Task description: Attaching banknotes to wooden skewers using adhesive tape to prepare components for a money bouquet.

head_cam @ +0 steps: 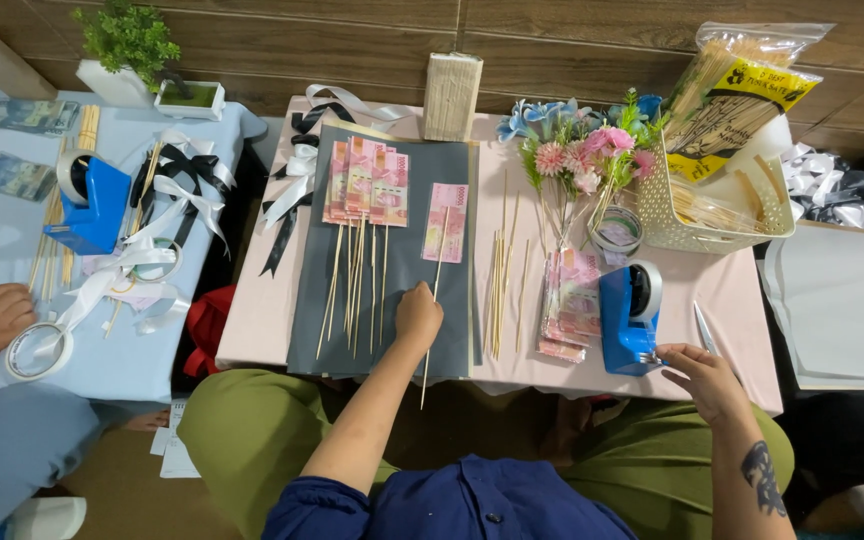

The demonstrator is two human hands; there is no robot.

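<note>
Down on the dark sheet (pixel 402 280), the left hand (pixel 418 313) is closed on a skewer (pixel 433 300) carrying a pink banknote (pixel 446 222), pinning it flat. Meanwhile the right hand (pixel 704 378), fingers pinched together, pulls tape at the blue dispenser (pixel 630 318). Finished note-sticks (pixel 364 185) lie left; loose skewers (pixel 502 290) and a note stack (pixel 570 305) crowd between.
</note>
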